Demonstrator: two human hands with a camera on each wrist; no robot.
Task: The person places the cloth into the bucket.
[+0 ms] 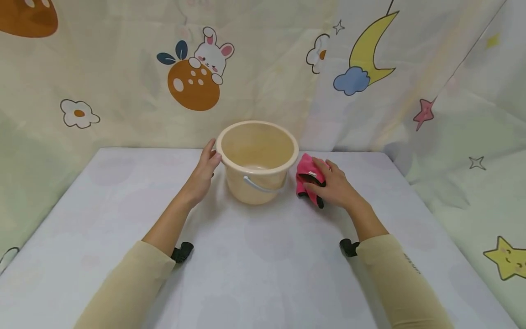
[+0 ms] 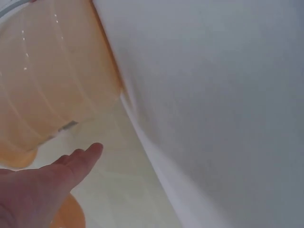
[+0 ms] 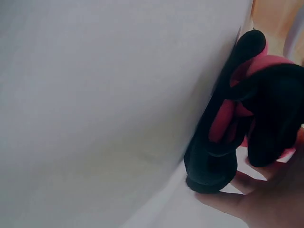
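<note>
Head view: a cream bucket (image 1: 255, 171) stands upright toward the far edge of the table (image 1: 263, 274), mouth up, its pale handle (image 1: 257, 186) hanging down across the front wall. Left hand (image 1: 200, 179) is at the bucket's left side, fingers extended and loose, gripping nothing. The thumb is right at the rim (whether it makes contact cannot be told). Left wrist view agrees: straight fingers alongside the bucket wall.

Right hand (image 1: 336, 185) is to the right of the bucket, grasping a pink and black fabric item (image 1: 306, 177) between thumb and fingers. The item is crumpled, with black edging and a small white tag; it is just beside the bucket, outside it. In the right wrist view its dark folds sit against the fingers, close above the table surface or on it (contact unclear).

Both forearms wear beige sleeves (image 1: 399, 279); a small black device (image 1: 182, 252) shows at the left wrist. Behind the table hangs a printed backdrop (image 1: 267, 64) with a rabbit, moon and flowers.
</note>
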